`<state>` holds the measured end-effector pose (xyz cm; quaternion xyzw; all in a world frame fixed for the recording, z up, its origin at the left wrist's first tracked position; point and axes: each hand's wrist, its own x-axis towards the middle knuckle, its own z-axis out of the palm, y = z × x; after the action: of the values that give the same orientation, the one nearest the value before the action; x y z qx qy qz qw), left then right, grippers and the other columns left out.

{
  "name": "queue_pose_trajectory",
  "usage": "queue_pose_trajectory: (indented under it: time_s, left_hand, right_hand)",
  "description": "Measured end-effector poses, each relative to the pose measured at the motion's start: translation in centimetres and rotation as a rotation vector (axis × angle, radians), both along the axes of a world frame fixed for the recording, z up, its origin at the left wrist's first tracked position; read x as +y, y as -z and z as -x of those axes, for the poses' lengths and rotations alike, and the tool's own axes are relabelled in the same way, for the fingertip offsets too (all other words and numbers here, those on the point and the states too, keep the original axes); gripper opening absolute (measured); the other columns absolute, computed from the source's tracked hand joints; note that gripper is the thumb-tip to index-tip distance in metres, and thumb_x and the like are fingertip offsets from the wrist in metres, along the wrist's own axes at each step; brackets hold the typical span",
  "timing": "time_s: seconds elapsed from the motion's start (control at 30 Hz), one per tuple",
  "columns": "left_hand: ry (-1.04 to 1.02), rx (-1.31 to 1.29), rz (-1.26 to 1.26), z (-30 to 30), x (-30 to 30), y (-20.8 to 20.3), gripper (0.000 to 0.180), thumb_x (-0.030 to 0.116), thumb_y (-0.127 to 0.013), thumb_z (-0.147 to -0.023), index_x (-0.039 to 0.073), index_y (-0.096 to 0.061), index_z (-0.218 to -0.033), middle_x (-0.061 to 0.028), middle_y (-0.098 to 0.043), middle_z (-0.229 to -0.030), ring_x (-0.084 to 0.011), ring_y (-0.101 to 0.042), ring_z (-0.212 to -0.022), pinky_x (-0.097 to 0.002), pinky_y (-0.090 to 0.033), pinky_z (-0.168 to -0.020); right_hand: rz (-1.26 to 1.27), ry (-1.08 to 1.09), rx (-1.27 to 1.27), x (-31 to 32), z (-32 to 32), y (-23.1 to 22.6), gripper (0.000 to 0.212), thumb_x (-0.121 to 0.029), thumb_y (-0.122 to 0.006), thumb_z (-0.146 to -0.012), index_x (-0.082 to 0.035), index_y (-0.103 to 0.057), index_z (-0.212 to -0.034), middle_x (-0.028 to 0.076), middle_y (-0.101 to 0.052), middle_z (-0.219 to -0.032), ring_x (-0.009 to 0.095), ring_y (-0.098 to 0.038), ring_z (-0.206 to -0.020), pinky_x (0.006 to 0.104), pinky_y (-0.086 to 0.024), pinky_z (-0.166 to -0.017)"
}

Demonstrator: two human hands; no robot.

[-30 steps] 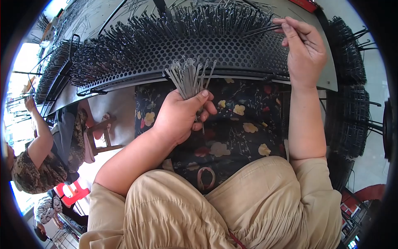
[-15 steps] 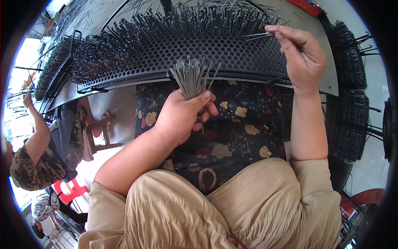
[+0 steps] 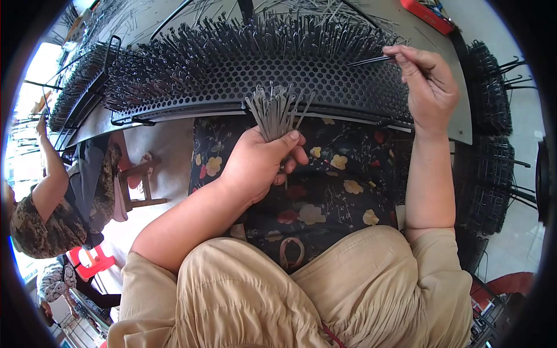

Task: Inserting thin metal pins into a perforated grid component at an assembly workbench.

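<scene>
Rack (image 3: 342, 87) holding rods (image 3: 191, 52), strips (image 3: 272, 114) in left grip (image 3: 258, 158)

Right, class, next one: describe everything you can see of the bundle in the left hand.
The bundle is many thin, straight, dull grey strips, metal by their look, several with small looped tips. The left hand grips its lower part, fingers wrapped around. The tips point away from the person and fan out, one strip leaning well right. It is held above the flowered cloth, its tips overlapping the rack in view; whether they touch is unclear.
</scene>
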<state>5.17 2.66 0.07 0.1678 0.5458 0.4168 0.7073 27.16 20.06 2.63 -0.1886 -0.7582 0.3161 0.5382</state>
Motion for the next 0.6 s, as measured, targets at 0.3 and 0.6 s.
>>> queue_pose_trajectory:
  time_s: [0.3, 0.6]
  left_hand:
    - [-0.004, 0.015, -0.006, 0.0, 0.0, 0.1, 0.016, 0.018, -0.055, -0.097, 0.002, -0.059, -0.096, -0.0063, -0.063, -0.075, -0.0086, -0.051, -0.058, -0.0222, -0.037, -0.043]
    - [-0.006, 0.014, -0.015, -0.2, 0.0, 0.2, 0.016, 0.018, -0.055, -0.097, 0.002, -0.058, -0.095, -0.0070, -0.063, -0.074, -0.0090, -0.051, -0.057, -0.0222, -0.037, -0.041]
  right_hand:
    - [-0.247, 0.113, -0.236, -0.1, 3.3, -1.8, 0.015, 0.008, -0.063, -0.086, 0.004, -0.067, -0.100, 0.011, -0.071, -0.096, 0.016, -0.069, -0.091, 0.0246, -0.054, -0.084]
    - [-0.131, 0.228, -0.292, -1.4, 4.4, -3.4, 0.022, 0.007, -0.068, -0.081, 0.000, -0.068, -0.102, 0.011, -0.071, -0.086, 0.013, -0.069, -0.076, 0.0236, -0.054, -0.066]
